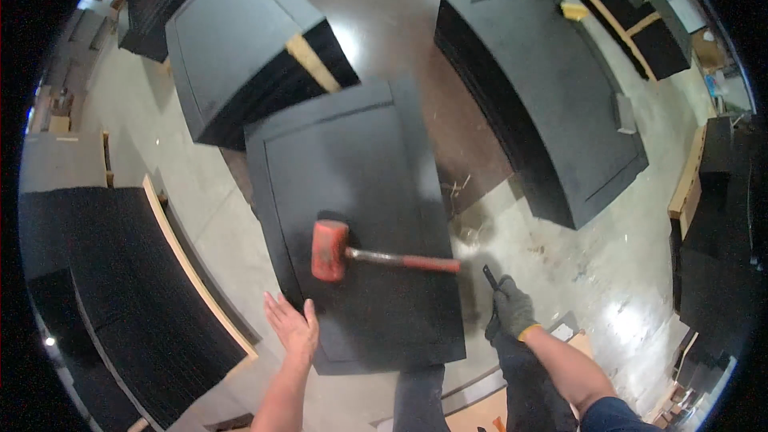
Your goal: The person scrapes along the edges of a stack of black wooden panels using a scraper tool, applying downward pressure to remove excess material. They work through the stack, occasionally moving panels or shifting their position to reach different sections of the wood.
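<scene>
Bg: stacks of black panels on concrete floor (560,264), one upper left (240,40), one right (544,80), one lower left (112,288); yellow sponge (574,10).

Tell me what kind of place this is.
Probably a workshop or factory floor: stacks of black panels stand on a scuffed concrete floor, and a red mallet lies on one stack.

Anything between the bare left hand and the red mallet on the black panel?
Nothing visible. The left hand is open at the near edge of the black panel; only bare panel surface lies between it and the red mallet. The gloved right hand is off to the side, holding a thin dark tool, clear of that path.
</scene>
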The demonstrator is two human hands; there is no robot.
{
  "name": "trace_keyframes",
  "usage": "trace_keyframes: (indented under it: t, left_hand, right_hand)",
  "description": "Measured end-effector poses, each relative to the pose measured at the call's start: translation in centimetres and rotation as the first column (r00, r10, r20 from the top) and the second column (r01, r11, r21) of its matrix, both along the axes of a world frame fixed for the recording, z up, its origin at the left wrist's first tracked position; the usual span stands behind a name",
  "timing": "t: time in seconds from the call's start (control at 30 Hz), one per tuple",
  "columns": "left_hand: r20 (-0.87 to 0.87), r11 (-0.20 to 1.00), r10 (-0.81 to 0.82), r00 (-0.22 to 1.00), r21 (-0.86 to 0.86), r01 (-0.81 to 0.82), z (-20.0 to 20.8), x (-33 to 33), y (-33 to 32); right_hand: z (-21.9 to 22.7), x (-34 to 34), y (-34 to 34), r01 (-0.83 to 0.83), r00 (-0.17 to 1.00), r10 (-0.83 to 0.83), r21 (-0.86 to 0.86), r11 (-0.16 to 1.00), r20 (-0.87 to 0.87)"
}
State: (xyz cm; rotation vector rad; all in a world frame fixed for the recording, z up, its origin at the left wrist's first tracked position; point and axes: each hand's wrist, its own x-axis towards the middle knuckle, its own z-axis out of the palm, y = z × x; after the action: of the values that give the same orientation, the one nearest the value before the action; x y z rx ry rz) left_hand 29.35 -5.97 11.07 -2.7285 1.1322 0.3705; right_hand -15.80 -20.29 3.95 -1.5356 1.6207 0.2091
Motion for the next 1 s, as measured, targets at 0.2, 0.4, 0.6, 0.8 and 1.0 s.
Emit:
trace_keyframes:
  t: [0.2,0.4,0.6,0.8,1.0]
  left_hand:
    - [0.029,0.794,-0.377,0.926,-0.506,0.338,4.6,-1.5,-17.2]
    - [0.084,0.665,-0.460,0.884,-0.627,0.406,0.2,-5.7,-37.2]
    - [0.110,0.701,-0.539,0.835,-0.491,0.517,-4.7,-5.8,-47.0]
    - [0.109,0.711,-0.501,0.858,-0.514,0.480,-5.2,-6.3,-49.0]
    - [0.064,0.722,-0.551,0.832,-0.463,0.514,-4.5,-6.3,-49.8]
  right_hand:
    - [13.9,3.3,-19.2,-0.624,0.770,0.448,-0.680,0.384,-0.454]
    - [11.1,10.0,-39.2,-0.417,0.768,0.611,-0.874,0.249,-0.192]
    - [4.3,10.7,-46.1,-0.790,0.460,0.825,-0.575,0.213,-0.327]
    - [3.0,9.0,-47.0,-0.705,0.464,0.882,-0.638,0.311,-0.082]
    - [3.4,9.2,-48.0,-0.655,0.451,0.892,-0.663,0.362,0.041]
